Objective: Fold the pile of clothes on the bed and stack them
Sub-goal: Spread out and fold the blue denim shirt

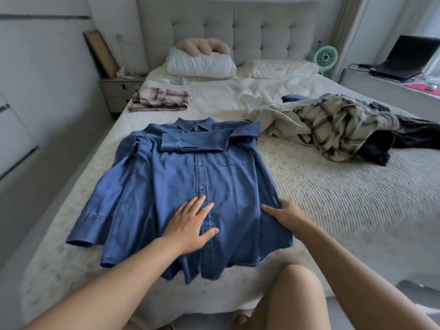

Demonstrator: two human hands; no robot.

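A blue denim shirt [166, 182] lies face up on the bed [345, 206], collar toward the headboard. One sleeve is folded across its chest; the other sleeve lies spread out at the left. My left hand [190, 222] rests flat with straight fingers on the shirt's button line near the hem. My right hand [284, 214] lies at the shirt's right edge, fingers pointing left onto the cloth. An unfolded pile [333, 125] of plaid, cream and dark clothes lies at the right of the bed. A folded pink plaid stack [160, 100] sits at the far left.
Pillows [202, 63] lean at the tufted headboard. A nightstand [116, 91] stands left of the bed, a mint fan [325, 57] and a laptop [404, 59] on a desk to the right. My knee [297, 284] is at the bed's foot.
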